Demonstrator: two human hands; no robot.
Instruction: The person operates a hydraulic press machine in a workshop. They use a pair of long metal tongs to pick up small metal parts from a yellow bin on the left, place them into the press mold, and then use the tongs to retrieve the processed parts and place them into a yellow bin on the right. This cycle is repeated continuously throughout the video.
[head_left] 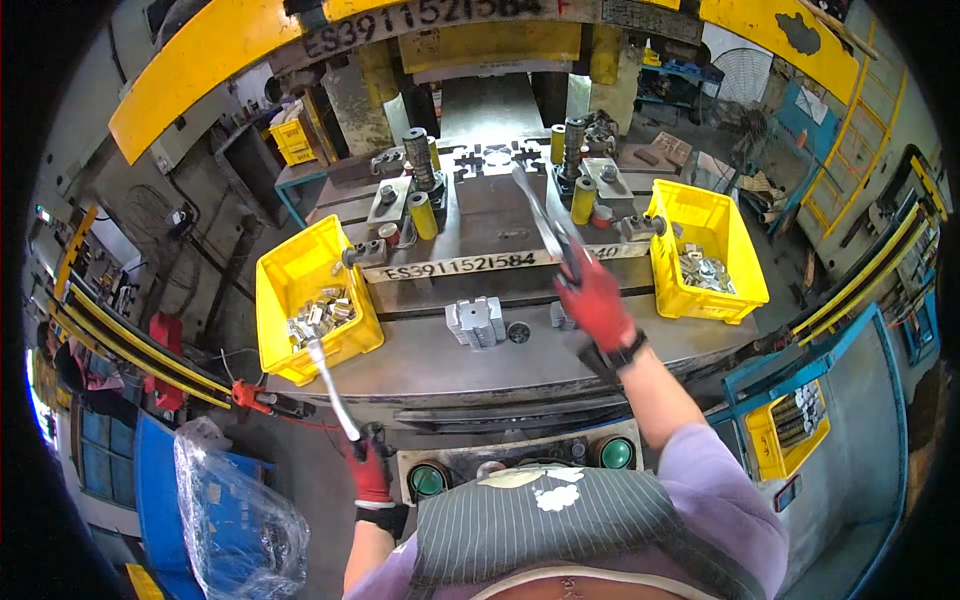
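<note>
My left hand (369,472), in a red and black glove, is closed round the end of long silver tongs (336,392). Their far end reaches the near edge of the left yellow bin (372,333), which holds loose metal parts (322,318). My right hand (596,300), gloved the same way, grips a second pair of tongs (540,215) that extends over the press die (490,215). That pair's tip is near the shiny cut-out metal pieces (497,158) at the back of the die. Whether the tip touches one, I cannot tell.
Stacked metal blocks (476,323) stand on the press table (420,362) before the die. On the right, another yellow bin (705,300) holds metal parts. Guide posts (418,160) rise from the die. Nearer me is a control panel with green buttons (429,480).
</note>
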